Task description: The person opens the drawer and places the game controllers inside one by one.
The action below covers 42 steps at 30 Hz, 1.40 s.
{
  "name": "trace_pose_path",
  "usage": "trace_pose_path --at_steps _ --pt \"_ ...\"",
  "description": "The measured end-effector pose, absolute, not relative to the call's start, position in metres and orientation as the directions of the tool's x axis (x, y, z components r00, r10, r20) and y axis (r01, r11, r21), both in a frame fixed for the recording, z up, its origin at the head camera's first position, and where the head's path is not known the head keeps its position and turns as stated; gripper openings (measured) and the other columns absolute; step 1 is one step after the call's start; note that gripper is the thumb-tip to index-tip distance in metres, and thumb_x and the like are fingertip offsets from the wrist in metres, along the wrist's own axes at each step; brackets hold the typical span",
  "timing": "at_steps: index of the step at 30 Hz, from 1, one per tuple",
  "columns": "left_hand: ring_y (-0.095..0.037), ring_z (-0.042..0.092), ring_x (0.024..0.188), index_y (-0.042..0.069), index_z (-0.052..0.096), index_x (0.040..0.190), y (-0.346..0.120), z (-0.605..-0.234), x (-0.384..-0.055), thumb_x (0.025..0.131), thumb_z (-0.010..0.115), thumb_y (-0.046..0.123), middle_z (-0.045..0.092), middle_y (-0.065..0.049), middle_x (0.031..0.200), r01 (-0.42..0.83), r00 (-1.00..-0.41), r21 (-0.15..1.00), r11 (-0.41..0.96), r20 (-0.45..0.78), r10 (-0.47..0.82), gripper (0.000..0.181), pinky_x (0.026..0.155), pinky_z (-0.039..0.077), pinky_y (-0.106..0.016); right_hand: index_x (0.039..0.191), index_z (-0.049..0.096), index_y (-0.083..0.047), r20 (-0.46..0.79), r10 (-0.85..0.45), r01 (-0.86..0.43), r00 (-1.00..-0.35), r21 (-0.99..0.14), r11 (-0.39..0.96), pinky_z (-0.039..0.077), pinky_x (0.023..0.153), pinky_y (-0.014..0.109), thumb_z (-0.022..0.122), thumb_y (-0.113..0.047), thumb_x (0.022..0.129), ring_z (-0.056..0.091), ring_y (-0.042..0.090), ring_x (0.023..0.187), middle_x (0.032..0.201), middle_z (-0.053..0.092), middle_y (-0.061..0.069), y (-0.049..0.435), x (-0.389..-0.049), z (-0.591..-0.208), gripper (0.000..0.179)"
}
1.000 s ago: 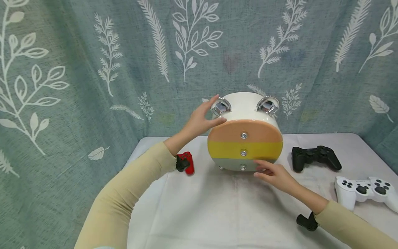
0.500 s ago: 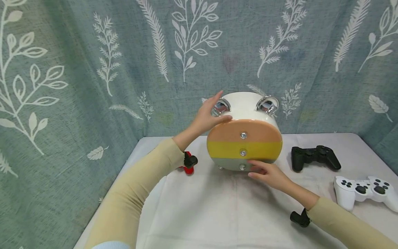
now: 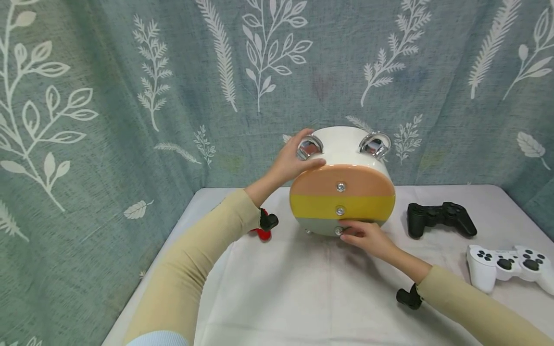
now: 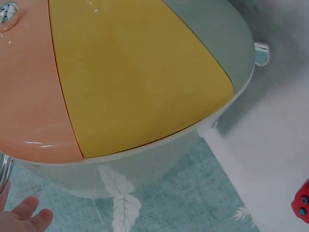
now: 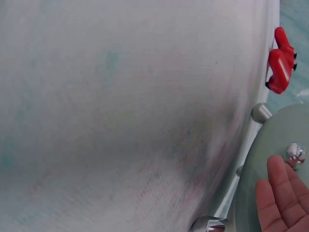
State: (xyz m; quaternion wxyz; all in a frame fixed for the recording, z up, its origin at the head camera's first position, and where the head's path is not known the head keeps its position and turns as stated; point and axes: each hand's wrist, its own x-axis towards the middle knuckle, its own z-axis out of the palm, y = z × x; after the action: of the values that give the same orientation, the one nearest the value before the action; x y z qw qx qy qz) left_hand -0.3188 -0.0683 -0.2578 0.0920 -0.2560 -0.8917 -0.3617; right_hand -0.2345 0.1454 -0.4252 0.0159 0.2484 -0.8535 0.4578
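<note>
While my left hand (image 3: 291, 162) was splayed at the striped box (image 3: 368, 180), the bottom knob (image 3: 338, 231) lay at nine o'clock from my nearer right hand (image 3: 368, 236), fingers narrowly parted.

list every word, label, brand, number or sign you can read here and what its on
No text can be read with certainty.
White game controller: faint print at top middle, too small to read.
Black game controller: any markings too small to read.
Red game controller: button signs too small to read.
Three-drawer cabinet: no lettering visible.
</note>
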Motion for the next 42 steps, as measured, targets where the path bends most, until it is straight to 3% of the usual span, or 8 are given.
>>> trace_pose_path --at_steps 13,21,30,42 --pt "-0.013 0.028 0.119 0.035 0.027 0.126 -0.067 -0.261 -0.321 0.06 0.064 0.053 0.026 0.01 0.132 0.515 -0.856 0.62 0.591 0.348 0.381 0.078 0.087 0.031 -0.044 0.108 0.056 -0.008 0.217 -0.46 -0.445 -0.861 -0.759 0.475 0.046 0.064 0.021 0.058 -0.031 0.076 0.059 0.013 0.078 0.092 0.061 0.007 0.136 -0.242 -0.433 0.04" --pt "-0.012 0.027 0.119 0.032 0.028 0.127 -0.067 -0.262 -0.32 0.061 0.064 0.052 0.025 0.011 0.132 0.528 -0.849 0.622 0.578 0.367 0.381 0.077 0.087 0.032 -0.043 0.098 0.061 -0.005 0.216 -0.426 -0.409 -0.879 -0.8 0.439 0.044 0.05 0.024 0.058 -0.016 0.078 0.055 0.021 0.056 0.08 0.061 0.011 0.13 -0.249 -0.436 0.023" --pt "-0.013 0.028 0.119 0.038 0.028 0.124 -0.068 -0.261 -0.318 0.061 0.063 0.053 0.025 0.011 0.131 0.523 -0.852 0.622 0.582 0.365 0.375 0.074 0.087 0.032 -0.044 0.094 0.063 -0.004 0.187 -0.386 -0.36 -0.903 -0.819 0.447 0.045 0.05 0.023 0.06 -0.014 0.076 0.058 0.02 0.058 0.084 0.063 0.008 0.128 -0.251 -0.436 0.021" --pt "-0.014 0.027 0.12 0.034 0.027 0.126 -0.069 -0.261 -0.318 0.061 0.063 0.052 0.024 0.01 0.132 0.518 -0.855 0.625 0.584 0.36 0.373 0.076 0.087 0.032 -0.044 0.094 0.063 -0.004 0.203 -0.381 -0.367 -0.902 -0.825 0.43 0.047 0.054 0.026 0.059 -0.014 0.077 0.058 0.015 0.06 0.083 0.063 0.008 0.126 -0.248 -0.436 0.02"
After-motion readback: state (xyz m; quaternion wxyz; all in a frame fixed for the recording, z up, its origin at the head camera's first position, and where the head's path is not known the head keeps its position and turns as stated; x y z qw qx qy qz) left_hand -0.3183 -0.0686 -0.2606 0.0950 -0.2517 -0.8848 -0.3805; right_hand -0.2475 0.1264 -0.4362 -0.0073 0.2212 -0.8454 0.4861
